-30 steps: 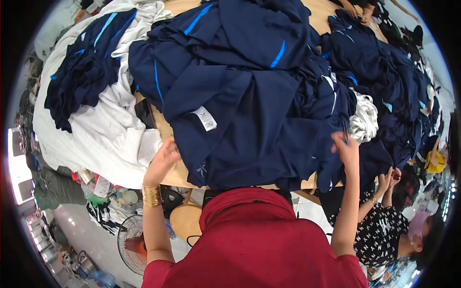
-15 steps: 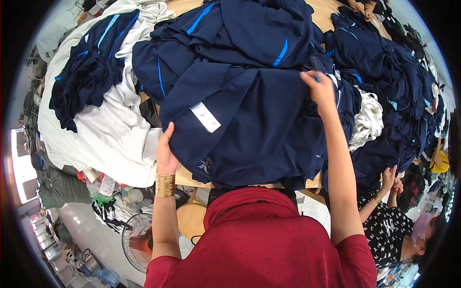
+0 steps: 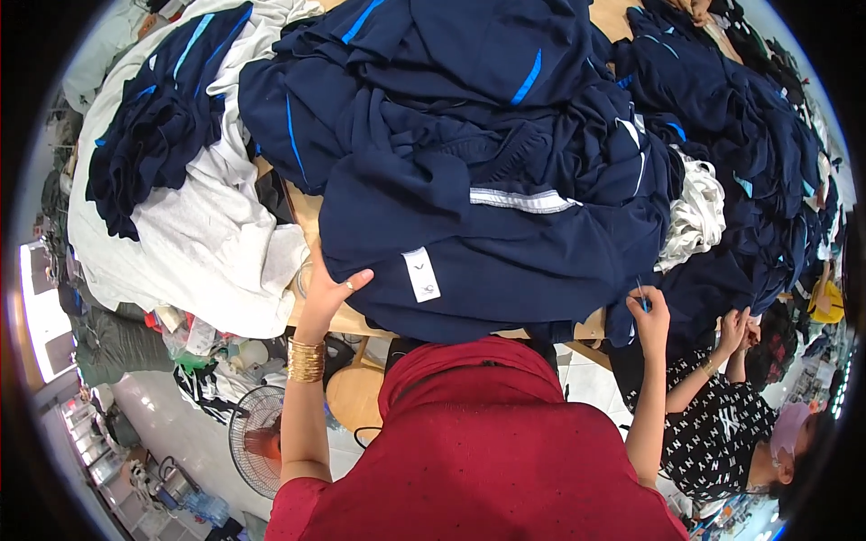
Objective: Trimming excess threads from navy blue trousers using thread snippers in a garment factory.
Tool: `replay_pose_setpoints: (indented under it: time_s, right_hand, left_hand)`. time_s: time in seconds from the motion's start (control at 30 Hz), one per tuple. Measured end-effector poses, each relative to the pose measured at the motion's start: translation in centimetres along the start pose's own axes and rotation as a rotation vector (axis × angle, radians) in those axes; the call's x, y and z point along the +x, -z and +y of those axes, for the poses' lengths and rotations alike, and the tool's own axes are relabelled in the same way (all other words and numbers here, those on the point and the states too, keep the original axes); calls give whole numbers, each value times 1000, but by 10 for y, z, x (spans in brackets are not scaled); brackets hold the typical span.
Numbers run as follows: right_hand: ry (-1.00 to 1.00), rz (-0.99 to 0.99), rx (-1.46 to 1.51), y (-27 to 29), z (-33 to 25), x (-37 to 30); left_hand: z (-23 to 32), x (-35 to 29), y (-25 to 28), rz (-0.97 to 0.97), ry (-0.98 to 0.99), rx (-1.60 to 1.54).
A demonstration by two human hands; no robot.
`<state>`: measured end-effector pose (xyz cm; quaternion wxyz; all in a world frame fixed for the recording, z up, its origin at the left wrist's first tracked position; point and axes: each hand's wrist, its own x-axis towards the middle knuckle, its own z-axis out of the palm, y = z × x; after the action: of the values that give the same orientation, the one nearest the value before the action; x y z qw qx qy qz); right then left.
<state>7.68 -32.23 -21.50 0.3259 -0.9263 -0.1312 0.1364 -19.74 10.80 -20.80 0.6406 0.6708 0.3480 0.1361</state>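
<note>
In the head view, the navy garment (image 3: 532,266) is spread over the table's near edge (image 3: 305,215). Its left edge is met by the left hand (image 3: 332,293), thumb apart from fingers; whether cloth is pinched cannot be told. A small blue tool (image 3: 644,303) is pinched in the right hand (image 3: 651,317); its point is best kept clear of smoothed cloth. A dark mark is borne by the white label (image 3: 421,274), its small print illegible.

A crimson top (image 3: 505,460) with short sleeves (image 3: 296,508) is worn with stacked gold bangles (image 3: 306,360) and a ring (image 3: 350,286).
</note>
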Motion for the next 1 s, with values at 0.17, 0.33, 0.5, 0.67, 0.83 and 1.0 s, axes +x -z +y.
replay_pose_setpoints:
  time_s: [0.17, 0.33, 0.5, 0.67, 0.83, 1.0]
  right_hand:
    - [4, 158, 6, 3, -25, 20]
    - [284, 47, 115, -34, -109, 42]
    - [475, -131, 105, -66, -155, 33]
    - [531, -161, 155, -89, -172, 25]
    - [526, -250, 47, -108, -157, 24]
    - [446, -333, 104, -106, -160, 15]
  left_hand:
    - [41, 8, -27, 390, -403, 332]
    - [62, 39, -116, -32, -724, 636]
    - [57, 77, -136, -224, -890, 888]
    - [66, 90, -126, -436, -843, 846]
    - [91, 78, -105, -385, -652, 672]
    - [85, 55, -94, -361, -450, 585]
